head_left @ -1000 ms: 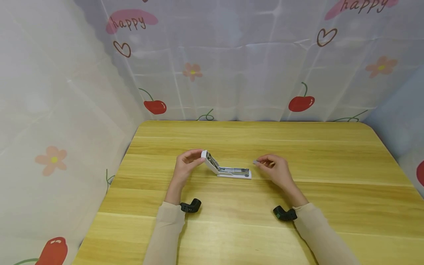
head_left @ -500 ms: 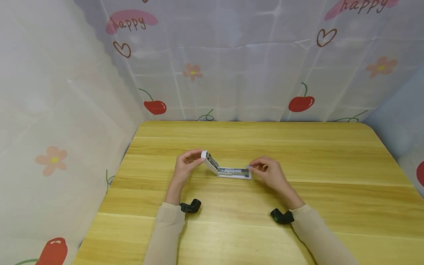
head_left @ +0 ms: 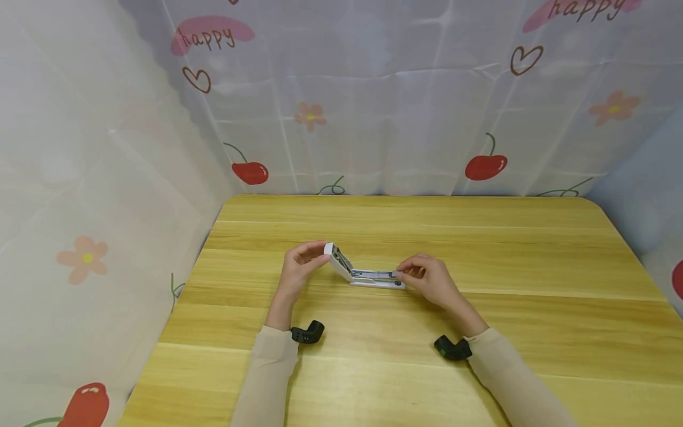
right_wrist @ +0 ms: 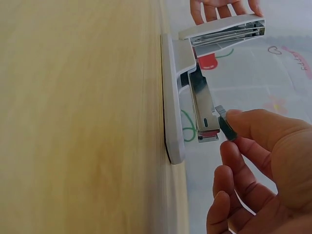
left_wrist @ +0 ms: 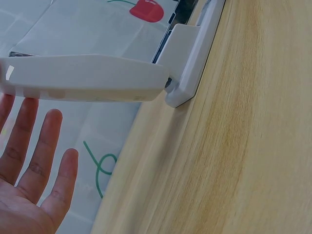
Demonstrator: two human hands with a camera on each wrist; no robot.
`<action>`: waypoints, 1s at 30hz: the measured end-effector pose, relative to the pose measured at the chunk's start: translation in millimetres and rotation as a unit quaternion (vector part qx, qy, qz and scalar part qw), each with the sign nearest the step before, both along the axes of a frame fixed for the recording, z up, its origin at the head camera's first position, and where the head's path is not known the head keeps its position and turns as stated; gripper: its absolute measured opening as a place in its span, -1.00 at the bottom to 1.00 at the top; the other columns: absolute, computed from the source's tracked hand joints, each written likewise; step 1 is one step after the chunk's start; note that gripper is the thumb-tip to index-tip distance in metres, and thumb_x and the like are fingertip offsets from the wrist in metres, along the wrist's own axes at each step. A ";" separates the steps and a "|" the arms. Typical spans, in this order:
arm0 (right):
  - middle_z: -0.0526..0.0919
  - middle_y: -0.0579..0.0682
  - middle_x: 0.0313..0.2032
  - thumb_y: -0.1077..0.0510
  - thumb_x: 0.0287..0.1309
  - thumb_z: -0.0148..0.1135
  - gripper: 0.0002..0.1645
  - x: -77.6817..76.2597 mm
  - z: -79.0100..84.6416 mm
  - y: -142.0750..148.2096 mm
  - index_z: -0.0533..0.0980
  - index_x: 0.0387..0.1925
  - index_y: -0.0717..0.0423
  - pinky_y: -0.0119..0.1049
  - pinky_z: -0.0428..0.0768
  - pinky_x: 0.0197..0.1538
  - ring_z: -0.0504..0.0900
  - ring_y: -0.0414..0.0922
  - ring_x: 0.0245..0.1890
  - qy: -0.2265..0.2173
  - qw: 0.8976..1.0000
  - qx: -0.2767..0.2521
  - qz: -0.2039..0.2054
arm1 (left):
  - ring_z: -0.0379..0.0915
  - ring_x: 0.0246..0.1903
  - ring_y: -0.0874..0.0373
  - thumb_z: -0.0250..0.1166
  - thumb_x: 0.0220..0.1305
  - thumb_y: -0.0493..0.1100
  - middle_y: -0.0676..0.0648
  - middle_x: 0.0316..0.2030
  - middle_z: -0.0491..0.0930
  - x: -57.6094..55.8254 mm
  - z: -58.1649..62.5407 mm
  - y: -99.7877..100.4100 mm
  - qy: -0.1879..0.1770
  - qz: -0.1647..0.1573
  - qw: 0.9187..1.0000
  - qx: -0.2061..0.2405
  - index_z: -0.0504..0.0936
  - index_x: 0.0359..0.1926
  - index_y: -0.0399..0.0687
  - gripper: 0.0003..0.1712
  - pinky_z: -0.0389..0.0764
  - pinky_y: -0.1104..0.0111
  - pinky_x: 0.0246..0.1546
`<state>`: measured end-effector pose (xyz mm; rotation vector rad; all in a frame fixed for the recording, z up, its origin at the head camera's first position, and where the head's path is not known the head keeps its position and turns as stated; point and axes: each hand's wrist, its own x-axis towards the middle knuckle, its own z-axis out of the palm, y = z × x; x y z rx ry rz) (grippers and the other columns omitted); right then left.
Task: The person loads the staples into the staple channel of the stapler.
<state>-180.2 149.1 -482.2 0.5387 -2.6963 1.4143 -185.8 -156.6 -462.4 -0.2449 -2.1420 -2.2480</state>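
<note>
A white stapler (head_left: 376,284) stands on the wooden table with its top cover (head_left: 339,261) swung up and back to the left. My left hand (head_left: 300,270) holds the raised end of that cover between thumb and fingers; in the left wrist view the fingers (left_wrist: 47,139) lie along its outer side. Between thumb and forefinger my right hand (head_left: 429,279) pinches a short strip of staples (right_wrist: 225,123). The strip is tilted, close beside the front end of the metal staple channel (right_wrist: 204,102) in the right wrist view. Whether it touches the channel I cannot tell.
The wooden table (head_left: 395,373) reaches back to a printed curtain (head_left: 373,130) with cherries and flowers. Another sheet (head_left: 96,196) hangs along the left side. Black wrist cameras (head_left: 308,332) sit at both sleeve cuffs.
My right hand has moved left with the strip of staples, from beyond the stapler's front end to over the channel's front. My left hand and the stapler have stayed put.
</note>
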 end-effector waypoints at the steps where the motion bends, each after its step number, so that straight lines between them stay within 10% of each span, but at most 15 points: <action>1: 0.63 -0.10 -0.39 0.15 0.11 0.42 -0.92 -0.1 -0.7 0.0 0.69 -0.32 0.04 -0.39 0.54 -0.32 0.52 -0.21 -0.41 0.000 1.000 0.003 0.000 | 0.54 -0.15 0.26 0.32 0.19 -0.40 0.17 -0.18 0.64 0.3 0.5 0.1 0.000 0.000 1.000 0.001 0.56 0.05 -0.48 -0.61 0.57 0.47 -0.13; 30: 0.62 -0.09 -0.41 0.17 0.11 0.41 -0.91 -0.6 -4.1 -3.8 0.70 -0.31 0.07 -0.38 0.52 -0.34 0.50 -0.21 -0.43 0.010 1.000 0.022 0.005 | 0.55 -0.13 0.26 0.33 0.19 -0.41 0.19 -0.18 0.66 -0.1 0.1 0.5 0.003 0.000 1.000 0.006 0.55 0.04 -0.51 -0.60 0.58 0.47 -0.10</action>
